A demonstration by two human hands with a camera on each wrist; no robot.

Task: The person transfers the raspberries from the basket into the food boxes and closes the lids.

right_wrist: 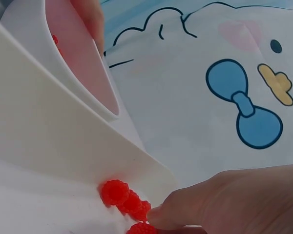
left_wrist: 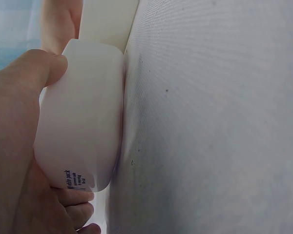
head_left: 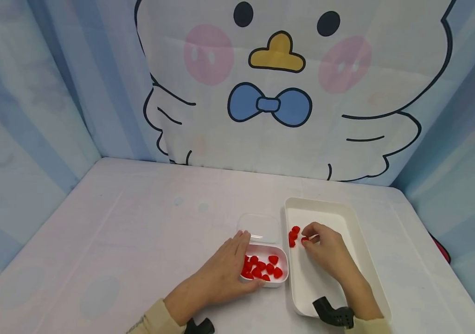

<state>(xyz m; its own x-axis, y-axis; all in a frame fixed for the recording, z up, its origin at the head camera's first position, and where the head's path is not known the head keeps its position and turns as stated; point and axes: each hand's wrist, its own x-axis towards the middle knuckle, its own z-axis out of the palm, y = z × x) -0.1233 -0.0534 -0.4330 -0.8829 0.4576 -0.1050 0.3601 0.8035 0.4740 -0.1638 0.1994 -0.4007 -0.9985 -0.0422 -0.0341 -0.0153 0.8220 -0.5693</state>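
Clearly the raspberries (head_left: 293,235) look soft and light, so the right hand (head_left: 325,250) pinches one gently while the left hand (head_left: 221,273) grips the small box (head_left: 277,280).

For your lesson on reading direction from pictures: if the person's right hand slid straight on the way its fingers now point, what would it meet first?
The right hand points left along the white tray, so it would probably first meet the loose raspberries at its fingertips, then the tray's left wall. Depth is uncertain.
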